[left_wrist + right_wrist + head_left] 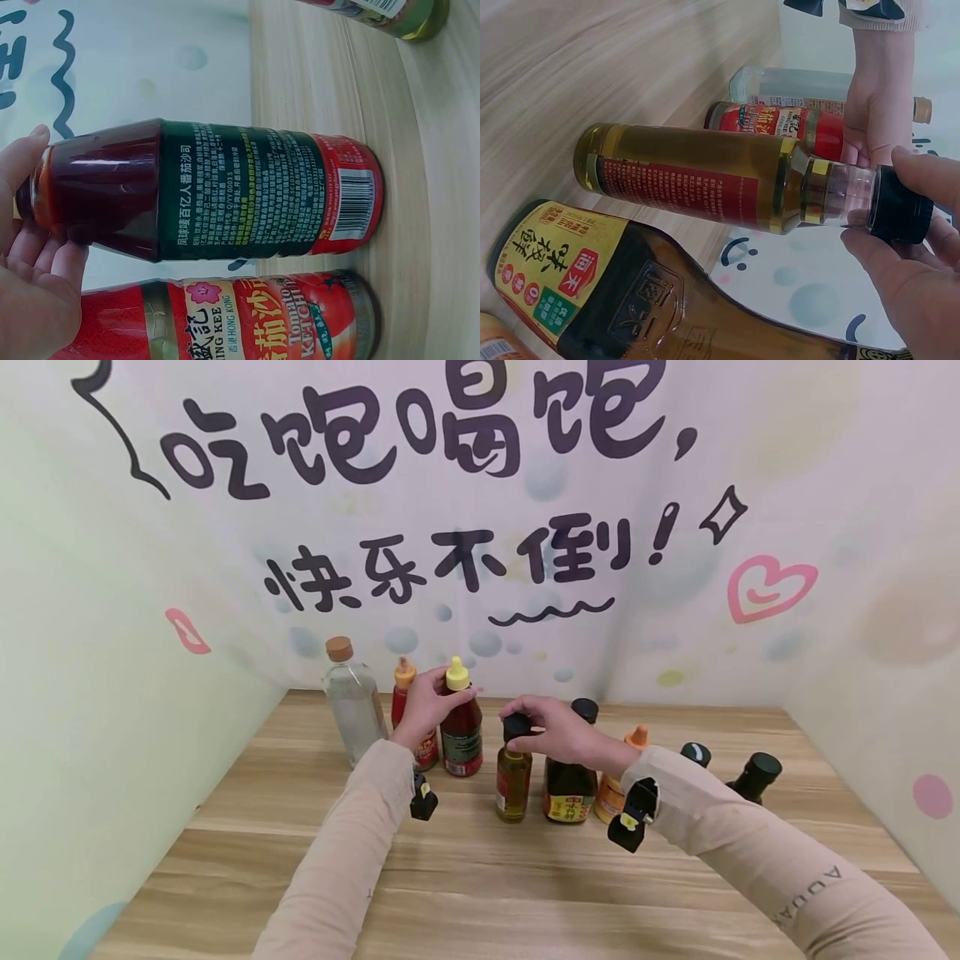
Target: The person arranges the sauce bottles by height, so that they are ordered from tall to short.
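Where bottles (462, 727) stand, woodgrain tabletop (480, 885), lettered backdrop (465, 510)

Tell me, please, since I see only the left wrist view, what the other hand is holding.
Observer: The right hand grips the black cap of a slim bottle of yellow liquid.
Operator: Thank you; could you say what tops the sauce bottle that the left hand holds?
Observer: A yellow nozzle cap, which the head view shows above the fingers.
Operator: And might I ask what stands on the other side of the ketchup bottle?
Observer: A clear bottle with a brown cap stands to its left in the head view.
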`<state>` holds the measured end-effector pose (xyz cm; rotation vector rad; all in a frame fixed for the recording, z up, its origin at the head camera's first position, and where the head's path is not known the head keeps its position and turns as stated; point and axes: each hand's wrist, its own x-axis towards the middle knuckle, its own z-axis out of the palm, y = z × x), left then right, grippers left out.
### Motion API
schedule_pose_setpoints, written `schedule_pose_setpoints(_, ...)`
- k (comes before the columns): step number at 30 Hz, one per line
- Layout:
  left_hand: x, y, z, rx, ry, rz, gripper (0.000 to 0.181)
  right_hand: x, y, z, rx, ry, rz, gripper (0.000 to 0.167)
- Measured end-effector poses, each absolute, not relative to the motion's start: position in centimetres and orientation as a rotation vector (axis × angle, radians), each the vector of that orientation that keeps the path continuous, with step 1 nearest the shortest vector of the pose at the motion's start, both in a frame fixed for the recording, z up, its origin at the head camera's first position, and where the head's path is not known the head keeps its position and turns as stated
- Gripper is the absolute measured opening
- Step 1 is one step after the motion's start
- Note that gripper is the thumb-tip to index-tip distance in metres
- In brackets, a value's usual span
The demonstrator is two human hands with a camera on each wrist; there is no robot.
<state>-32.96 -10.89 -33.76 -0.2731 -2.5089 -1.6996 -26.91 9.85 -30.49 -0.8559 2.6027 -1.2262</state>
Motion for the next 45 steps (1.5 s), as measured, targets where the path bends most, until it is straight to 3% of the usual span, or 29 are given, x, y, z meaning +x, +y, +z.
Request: schedule_pose_setpoints(45,-32.98,-10.9,-33.86,-0.299,-2.503,-1.672,0.04,-27.11,9.64,-29.92,-0.871,2.623,-1.166,0.038)
